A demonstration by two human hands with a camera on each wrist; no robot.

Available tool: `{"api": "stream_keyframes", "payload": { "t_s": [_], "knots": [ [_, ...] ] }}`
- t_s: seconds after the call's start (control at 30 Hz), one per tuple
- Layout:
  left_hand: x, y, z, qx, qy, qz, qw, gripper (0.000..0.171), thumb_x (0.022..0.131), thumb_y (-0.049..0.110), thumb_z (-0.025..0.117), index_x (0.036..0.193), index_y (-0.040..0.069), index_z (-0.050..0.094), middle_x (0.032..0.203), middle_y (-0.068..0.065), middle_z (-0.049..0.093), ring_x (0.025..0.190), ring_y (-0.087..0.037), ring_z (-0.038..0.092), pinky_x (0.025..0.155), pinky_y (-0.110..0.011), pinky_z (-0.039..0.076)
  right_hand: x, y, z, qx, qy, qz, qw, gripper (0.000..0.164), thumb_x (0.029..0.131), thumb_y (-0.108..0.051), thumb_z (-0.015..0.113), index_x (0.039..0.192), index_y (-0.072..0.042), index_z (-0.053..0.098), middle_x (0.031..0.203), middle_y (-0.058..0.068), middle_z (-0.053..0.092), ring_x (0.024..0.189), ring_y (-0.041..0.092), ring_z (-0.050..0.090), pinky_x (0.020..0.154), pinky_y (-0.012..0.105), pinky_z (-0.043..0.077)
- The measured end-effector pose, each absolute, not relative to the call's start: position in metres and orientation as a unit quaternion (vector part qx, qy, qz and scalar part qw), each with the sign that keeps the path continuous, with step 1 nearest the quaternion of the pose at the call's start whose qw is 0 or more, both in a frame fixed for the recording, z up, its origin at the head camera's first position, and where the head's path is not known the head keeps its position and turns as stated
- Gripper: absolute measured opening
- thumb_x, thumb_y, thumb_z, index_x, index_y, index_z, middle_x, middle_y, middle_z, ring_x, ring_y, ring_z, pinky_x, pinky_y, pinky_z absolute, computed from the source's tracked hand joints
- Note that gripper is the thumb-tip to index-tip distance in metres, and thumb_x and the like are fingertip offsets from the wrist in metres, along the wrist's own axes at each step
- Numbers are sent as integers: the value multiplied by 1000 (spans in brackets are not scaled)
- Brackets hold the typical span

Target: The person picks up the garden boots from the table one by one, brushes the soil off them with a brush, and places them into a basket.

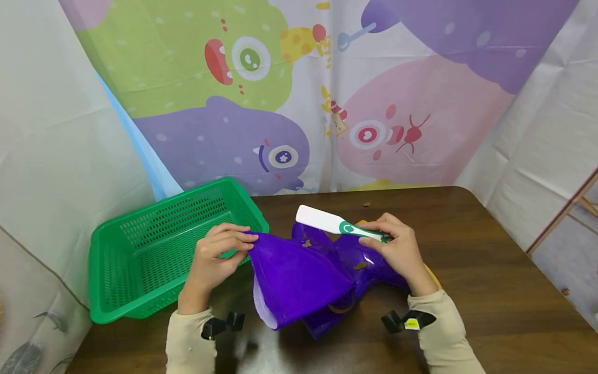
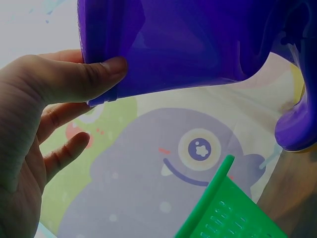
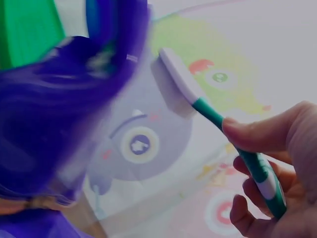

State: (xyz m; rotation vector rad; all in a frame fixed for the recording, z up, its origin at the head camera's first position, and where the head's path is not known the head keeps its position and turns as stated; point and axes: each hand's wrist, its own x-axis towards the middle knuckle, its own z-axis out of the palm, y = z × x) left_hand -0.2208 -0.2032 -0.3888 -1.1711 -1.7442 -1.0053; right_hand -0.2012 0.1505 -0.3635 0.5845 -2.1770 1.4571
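Note:
My left hand (image 1: 218, 255) pinches the top rim of a purple rain boot (image 1: 303, 280), thumb on one side and fingers on the other. The boot lies on its side, its white-lined opening toward the lower left. Part of a second purple boot (image 1: 320, 324) shows beneath it. Brown dirt clumps (image 1: 361, 266) cling to the purple surface. In my right hand (image 1: 397, 252) I hold a brush (image 1: 322, 219) with a white head and green-and-white handle, above the boots. The right wrist view shows its pale bristles (image 3: 168, 91) facing the boot (image 3: 44, 129).
A green perforated plastic basket (image 1: 140, 306) stands on the left of the brown wooden table (image 1: 504, 291), close beside my left hand. A small brown crumb (image 1: 366, 204) lies near the back edge. Behind the table hangs a cartoon-printed cloth (image 1: 322, 156).

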Motion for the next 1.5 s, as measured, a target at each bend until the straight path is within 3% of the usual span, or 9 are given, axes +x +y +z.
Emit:
{"api": "stream_keyframes", "payload": {
  "t_s": [0.27,0.5,1.17,1.5],
  "knots": [
    [-220,-204,-389,-459,-690,-393,398,25,97,19,67,78,5,76,85,-14,74,92,-29,69,91,-34,49,-217,192,-378,271,-760,563,180,25,71,16,78,94,7,75,77,6,59,73,12,52,64,21,42],
    [-221,-204,-389,-459,-691,-395,394,25,97,19,66,78,5,76,85,-14,74,93,-28,69,92,-33,49,-215,204,-375,283,-765,557,155,26,72,16,77,96,4,76,78,7,58,74,14,53,65,24,42],
    [-221,-201,-388,-460,-693,-392,392,26,97,19,66,78,4,76,85,-14,74,90,-31,69,91,-34,49,-219,194,-383,289,-774,534,179,26,71,13,80,94,3,76,78,6,60,72,12,52,63,25,40],
    [-222,-203,-391,-461,-691,-395,392,26,97,19,66,77,5,75,84,-14,74,92,-29,69,91,-33,49,-206,181,-365,280,-772,539,188,22,69,21,75,89,12,72,73,12,57,70,10,50,62,23,40]
  ]
}}
